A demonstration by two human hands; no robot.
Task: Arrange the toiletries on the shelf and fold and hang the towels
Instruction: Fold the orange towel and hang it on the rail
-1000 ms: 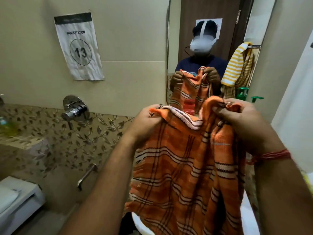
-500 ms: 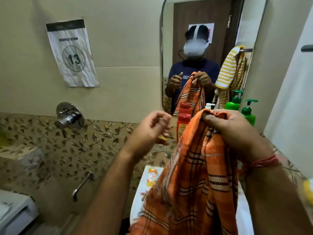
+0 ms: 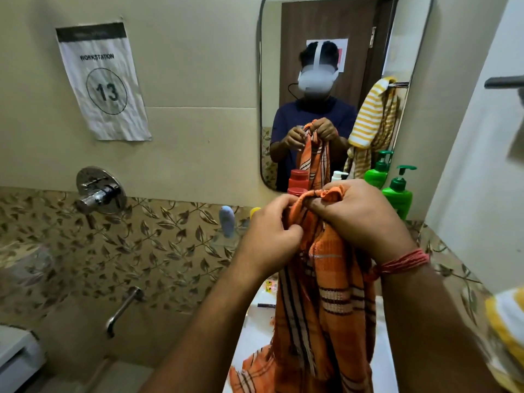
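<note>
**Orange striped towel held bunched at the mirror**

Right hand [image 3: 360, 219] raised, fingers [image 3: 317, 204] curled tight on gathered top edge of orange striped towel [image 3: 320, 313]. Left hand [image 3: 272, 236] just beside, fingers curled onto the same edge, touching the cloth. Towel hanging in loose folds below both hands, over the white basin [image 3: 249, 336]. Behind: green pump bottle [image 3: 398, 194] and red-capped bottle [image 3: 296, 190] against the mirror [image 3: 269, 80]; blue bottle [image 3: 226, 219] on glass shelf [image 3: 224, 239]. Yellow striped towel [image 3: 507, 327] at right edge. Workstation 13 sign [image 3: 103, 80] and chrome tap valve [image 3: 100, 191] on wall.
</note>
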